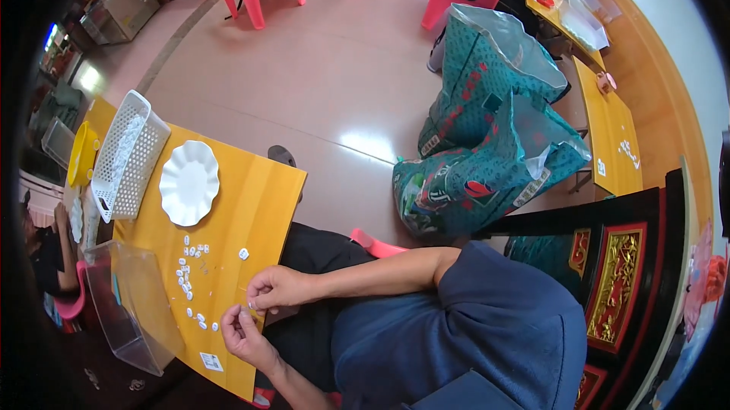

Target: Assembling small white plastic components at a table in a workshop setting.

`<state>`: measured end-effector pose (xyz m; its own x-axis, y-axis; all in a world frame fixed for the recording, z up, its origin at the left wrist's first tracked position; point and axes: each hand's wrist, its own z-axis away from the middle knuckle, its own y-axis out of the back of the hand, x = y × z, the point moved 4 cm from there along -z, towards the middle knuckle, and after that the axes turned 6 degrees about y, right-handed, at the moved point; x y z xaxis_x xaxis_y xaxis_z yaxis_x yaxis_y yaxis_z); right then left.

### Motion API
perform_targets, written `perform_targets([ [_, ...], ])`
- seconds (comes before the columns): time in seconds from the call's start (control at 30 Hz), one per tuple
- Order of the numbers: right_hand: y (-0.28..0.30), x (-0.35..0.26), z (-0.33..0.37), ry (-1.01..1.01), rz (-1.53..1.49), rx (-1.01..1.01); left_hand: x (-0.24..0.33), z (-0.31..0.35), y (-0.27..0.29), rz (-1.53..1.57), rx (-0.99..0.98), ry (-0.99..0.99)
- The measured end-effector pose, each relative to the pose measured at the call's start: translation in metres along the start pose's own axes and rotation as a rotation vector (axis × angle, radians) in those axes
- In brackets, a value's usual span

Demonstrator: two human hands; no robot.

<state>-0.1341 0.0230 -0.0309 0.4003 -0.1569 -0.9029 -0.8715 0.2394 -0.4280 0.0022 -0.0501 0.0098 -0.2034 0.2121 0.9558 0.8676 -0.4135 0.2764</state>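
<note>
Right hand (280, 288), left hand (247, 339) close together, fingers curled, grip I can't tell, table (258, 197) edge beneath, white pieces (188, 286) ahead, room rightward.

Left-hand grip (247, 340) and right-hand grip (285, 288) meet at a small piece (251, 306) near the edge of a yellow wooden table (262, 185).

The piece, pinched in the fingertips, is too tiny to make out. In the view, scattered white tokens (186, 274) lie left of both grips, and a lone white token (243, 254) lies just above the right-hand grip. A scalloped white plate (188, 183) stands farther up and left, near a perforated white basket (141, 174); a clear bin (137, 311) stands left beyond the tokens. A printed card (211, 362) lies below and left of the left-hand grip. Large teal bags (456, 189) stand well apart, up and right.
</note>
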Motion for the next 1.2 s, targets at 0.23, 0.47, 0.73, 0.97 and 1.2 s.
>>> perform_targets([
  [0.23, -0.003, 0.009, 0.008, -0.263, -0.352, -0.056, 0.004, 0.007, -0.010, -0.106, 0.025, -0.054],
  [0.47, 0.006, 0.015, 0.004, -0.251, -0.353, -0.009, 0.007, 0.005, -0.016, -0.193, -0.054, -0.108],
  [0.73, -0.003, 0.013, 0.006, -0.284, -0.260, -0.016, 0.009, 0.002, 0.000, -0.207, -0.147, -0.029],
  [0.97, 0.025, 0.023, 0.006, -0.317, -0.151, 0.103, 0.005, -0.003, -0.012, -0.065, -0.064, 0.045],
  [1.2, 0.010, 0.017, 0.005, -0.249, -0.196, 0.078, 0.005, 0.002, 0.000, -0.018, -0.014, -0.001],
])
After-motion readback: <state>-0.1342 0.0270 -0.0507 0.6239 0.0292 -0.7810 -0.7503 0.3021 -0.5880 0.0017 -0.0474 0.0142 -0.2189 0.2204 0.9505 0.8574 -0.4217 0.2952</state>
